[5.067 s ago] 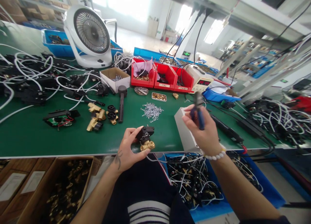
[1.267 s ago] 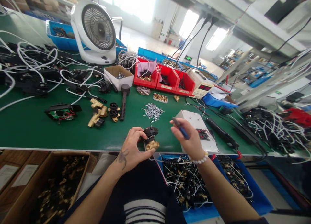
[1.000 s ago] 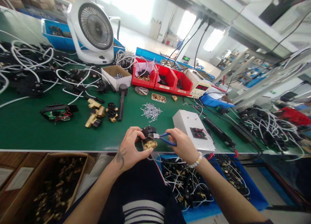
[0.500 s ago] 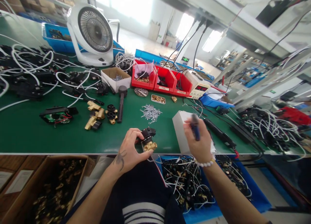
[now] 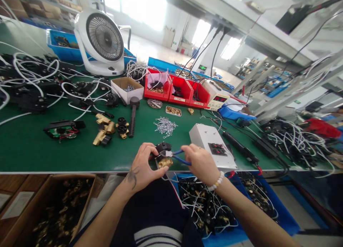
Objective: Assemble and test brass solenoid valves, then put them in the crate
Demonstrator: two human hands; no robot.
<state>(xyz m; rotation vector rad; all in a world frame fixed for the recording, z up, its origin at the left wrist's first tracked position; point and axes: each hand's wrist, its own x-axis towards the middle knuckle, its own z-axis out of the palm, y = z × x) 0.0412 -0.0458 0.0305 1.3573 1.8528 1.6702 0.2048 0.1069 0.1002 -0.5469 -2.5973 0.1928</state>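
At the bench's front edge, my left hand (image 5: 146,163) grips a valve assembly, a black plastic housing (image 5: 163,146) on top of a brass fitting (image 5: 165,162). My right hand (image 5: 201,163) is closed around the blue handles of a pair of pliers (image 5: 179,156). The metal jaws point left and reach the joint between the black part and the brass; whether they pinch something there is too small to tell. Beyond the hands lies a pile of small metal clips (image 5: 164,127). A grey box with black terminals (image 5: 213,146) stands right of my right hand.
To the left lie brass fittings (image 5: 103,128), black round parts (image 5: 122,126) and a black rod tool (image 5: 133,116). Red bins (image 5: 180,91) and a white fan (image 5: 100,66) stand behind. A screwdriver-like black tool (image 5: 242,150) lies right. Below the edge are a blue crate (image 5: 241,232) and a carton (image 5: 20,223).
My right hand has come left and down from over the grey box, bringing the pliers' jaws to the valve assembly. My left hand stays almost in place.
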